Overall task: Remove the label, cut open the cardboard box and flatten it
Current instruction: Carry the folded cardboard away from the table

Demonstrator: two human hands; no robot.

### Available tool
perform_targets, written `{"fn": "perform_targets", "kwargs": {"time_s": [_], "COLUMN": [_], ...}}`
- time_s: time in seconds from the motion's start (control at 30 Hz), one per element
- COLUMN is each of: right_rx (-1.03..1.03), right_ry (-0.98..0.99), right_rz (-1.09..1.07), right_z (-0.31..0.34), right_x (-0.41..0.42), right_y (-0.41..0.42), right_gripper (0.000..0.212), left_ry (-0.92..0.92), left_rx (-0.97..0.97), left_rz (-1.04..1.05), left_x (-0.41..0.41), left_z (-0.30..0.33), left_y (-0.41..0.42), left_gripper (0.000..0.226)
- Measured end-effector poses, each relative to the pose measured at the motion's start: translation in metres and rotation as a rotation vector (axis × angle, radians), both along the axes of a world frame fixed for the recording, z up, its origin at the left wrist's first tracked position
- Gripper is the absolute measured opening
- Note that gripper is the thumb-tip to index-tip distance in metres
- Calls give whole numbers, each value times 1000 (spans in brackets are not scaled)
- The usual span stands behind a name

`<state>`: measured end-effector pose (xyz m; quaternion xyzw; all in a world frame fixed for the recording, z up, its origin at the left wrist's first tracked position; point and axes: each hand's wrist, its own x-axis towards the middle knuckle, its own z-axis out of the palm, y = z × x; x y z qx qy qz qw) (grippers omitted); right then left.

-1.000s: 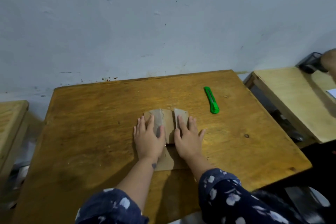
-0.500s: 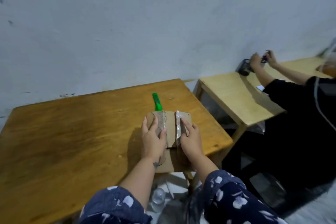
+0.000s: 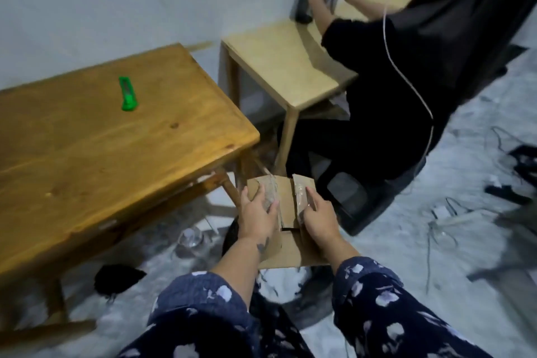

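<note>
The flattened brown cardboard box (image 3: pixel 286 203), with strips of clear tape on its flaps, is held in the air to the right of the wooden table (image 3: pixel 87 148), over the floor. My left hand (image 3: pixel 257 216) grips its left flap and my right hand (image 3: pixel 319 219) grips its right flap, both from above. A green utility knife (image 3: pixel 128 94) lies on the table top, far to the left of the box and apart from both hands.
A second, paler table (image 3: pixel 279 67) stands to the right, where another person in black works with both hands near a dark object (image 3: pixel 302 10). Cables and small items litter the pale floor (image 3: pixel 465 212). A clear bottle (image 3: pixel 190 238) and a black object (image 3: pixel 114 279) lie under the table.
Both hands have lifted the flattened box off the table top and carried it right, past the table's edge. The camera view has swung right and down. The knife has stayed on the table.
</note>
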<state>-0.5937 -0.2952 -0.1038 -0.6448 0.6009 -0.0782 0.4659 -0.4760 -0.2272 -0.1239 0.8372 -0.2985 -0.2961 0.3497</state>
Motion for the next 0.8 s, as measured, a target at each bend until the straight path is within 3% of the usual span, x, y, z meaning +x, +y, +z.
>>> {"fn": "perform_targets", "kwargs": {"time_s": [0.17,0.37,0.5,0.8], "right_rx": [273,400,463,220], "right_ry": [54,142,168,333], "right_rz": [-89,-206,-210,-199], "right_z": [-84,-199,-299,-492], "right_x": [-54,-70,-62,-35], "right_y": [23,21,3,-25], "right_gripper": [70,47,46,35], "left_ry": [85,234,251,22], "left_rx": [246,390,505,492], "left_rz": [-146,-154,-206,-247], "left_x": [-38,-55,-45,-32], "left_z": [-88,-207,-304,-486], "left_y": [14,18,1,-44], "left_gripper": [56,58,68,68]}}
